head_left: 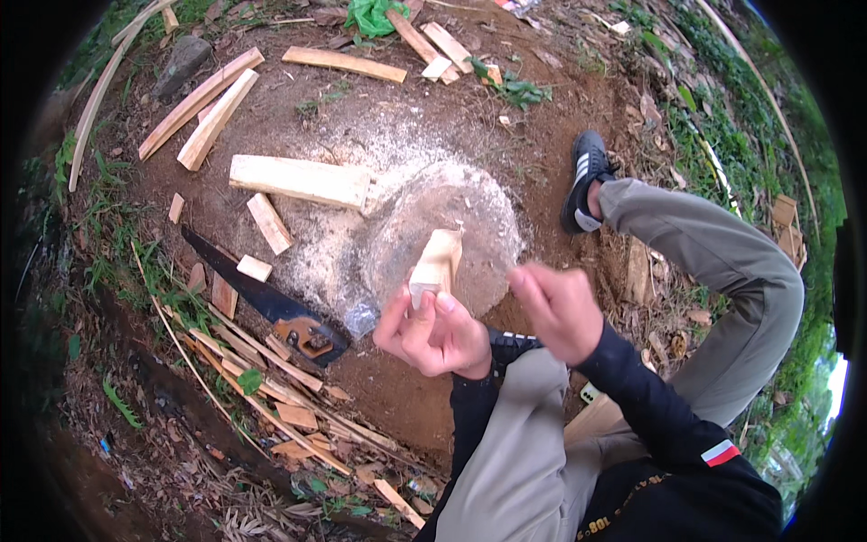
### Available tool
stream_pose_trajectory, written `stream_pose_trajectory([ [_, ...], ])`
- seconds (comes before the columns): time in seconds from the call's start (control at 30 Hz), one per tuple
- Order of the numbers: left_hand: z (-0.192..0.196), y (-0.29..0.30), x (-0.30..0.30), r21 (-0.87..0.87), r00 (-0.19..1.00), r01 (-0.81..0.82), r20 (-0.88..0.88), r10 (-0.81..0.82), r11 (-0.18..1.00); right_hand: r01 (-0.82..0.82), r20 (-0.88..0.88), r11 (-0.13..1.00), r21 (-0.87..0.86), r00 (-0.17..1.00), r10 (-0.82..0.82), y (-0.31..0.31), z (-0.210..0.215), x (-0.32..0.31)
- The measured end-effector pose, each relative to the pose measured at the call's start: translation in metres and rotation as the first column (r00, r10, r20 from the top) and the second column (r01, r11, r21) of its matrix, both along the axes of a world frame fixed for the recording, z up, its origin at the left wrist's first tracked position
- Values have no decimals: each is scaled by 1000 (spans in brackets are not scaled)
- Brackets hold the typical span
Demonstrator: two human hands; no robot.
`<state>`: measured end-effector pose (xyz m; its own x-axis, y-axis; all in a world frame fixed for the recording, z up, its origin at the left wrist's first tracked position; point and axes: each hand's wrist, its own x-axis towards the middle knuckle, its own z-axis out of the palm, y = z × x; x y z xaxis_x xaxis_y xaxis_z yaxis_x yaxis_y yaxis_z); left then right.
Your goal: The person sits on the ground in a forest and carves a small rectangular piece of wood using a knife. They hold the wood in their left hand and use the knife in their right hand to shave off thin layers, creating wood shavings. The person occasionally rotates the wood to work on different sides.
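My left hand (432,330) grips a small pale wood block (435,262) by its lower end and holds it upright over a round patch of sawdust (470,217). My right hand (560,307) hovers just to the right of the block, fingers loosely curled, holding nothing and not touching the wood. I am seated on the ground with my legs in grey trousers; one black shoe (585,176) rests on the dirt beyond the hands.
A hand saw (262,298) with a dark blade lies on the dirt to the left. A long pale plank (298,179) sits behind the sawdust. Several offcuts, slats and chips are scattered around, with grass at the edges and a green bag (372,14) at the top.
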<state>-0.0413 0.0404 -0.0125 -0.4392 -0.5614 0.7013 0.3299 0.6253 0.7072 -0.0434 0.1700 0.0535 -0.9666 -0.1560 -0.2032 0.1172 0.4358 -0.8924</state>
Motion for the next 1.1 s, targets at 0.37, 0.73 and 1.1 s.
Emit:
stream_pose_trajectory([
  [0.37,-9,3,9,84,998,69,-14,-68,994,-222,-143,970,96,962,234,0,4,3],
  [0.73,-4,4,9,49,999,43,16,-44,998,-190,-82,982,-12,979,189,-5,-2,-4],
  [1.1,-10,-1,12,46,999,34,-4,-34,998,-205,-69,977,-52,977,202,-9,6,1],
])
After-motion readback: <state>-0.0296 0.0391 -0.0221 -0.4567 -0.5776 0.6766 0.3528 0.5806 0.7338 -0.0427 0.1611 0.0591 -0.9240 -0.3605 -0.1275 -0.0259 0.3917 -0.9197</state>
